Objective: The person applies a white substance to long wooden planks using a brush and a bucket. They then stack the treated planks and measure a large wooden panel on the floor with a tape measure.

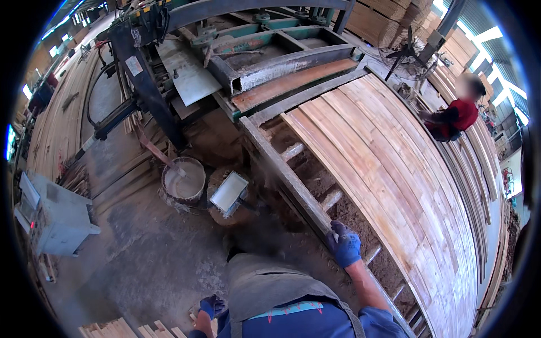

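Observation:
My right hand (345,245), in a blue work glove, rests on the long metal rail (301,197) of a roller frame, its fingers curled over the edge. Just right of that rail, a wide panel of wooden boards (383,169) lies side by side across the frame. My left hand (212,306), in a dark blue glove, hangs low beside my grey apron (267,284). Its fingers look loosely apart, and nothing shows in them. Closest to it are wood strips (115,328) at the lower edge.
A bucket of pale paste (183,179) with a wooden paddle stands left of the frame, beside a white-filled tray (229,192). Ahead is a metal press (282,62). A grey cabinet (62,217) stands at left. Another person (459,115) in red is beyond the boards, near a fan (407,50).

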Demonstrator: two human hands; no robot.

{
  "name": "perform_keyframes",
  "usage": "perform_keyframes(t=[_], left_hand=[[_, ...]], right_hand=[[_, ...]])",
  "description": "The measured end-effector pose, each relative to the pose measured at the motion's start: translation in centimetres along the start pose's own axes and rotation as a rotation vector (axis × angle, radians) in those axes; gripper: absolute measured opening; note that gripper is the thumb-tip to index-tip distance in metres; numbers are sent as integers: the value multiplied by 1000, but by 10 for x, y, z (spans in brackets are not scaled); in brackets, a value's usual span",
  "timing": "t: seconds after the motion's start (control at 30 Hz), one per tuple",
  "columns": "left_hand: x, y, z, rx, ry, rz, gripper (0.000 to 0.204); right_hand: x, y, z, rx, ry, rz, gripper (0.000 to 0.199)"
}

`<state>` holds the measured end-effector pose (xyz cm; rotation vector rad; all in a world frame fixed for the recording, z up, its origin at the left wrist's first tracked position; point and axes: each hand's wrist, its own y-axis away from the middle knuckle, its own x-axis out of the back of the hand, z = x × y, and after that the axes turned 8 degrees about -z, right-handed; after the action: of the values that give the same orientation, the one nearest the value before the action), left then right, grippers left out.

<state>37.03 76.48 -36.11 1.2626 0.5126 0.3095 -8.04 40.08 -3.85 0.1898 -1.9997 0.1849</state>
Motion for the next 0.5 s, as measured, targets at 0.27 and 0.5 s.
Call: perform_keyframes(t=[0.27,0.5], left_hand=[[66,-94,131,73,240,-193,24],[94,-84,232,-178,403,-160,30]], right_hand=[[-28,-43,-17,-273,337,-160,17],[-48,-57,-31,-372,473,-113,14]])
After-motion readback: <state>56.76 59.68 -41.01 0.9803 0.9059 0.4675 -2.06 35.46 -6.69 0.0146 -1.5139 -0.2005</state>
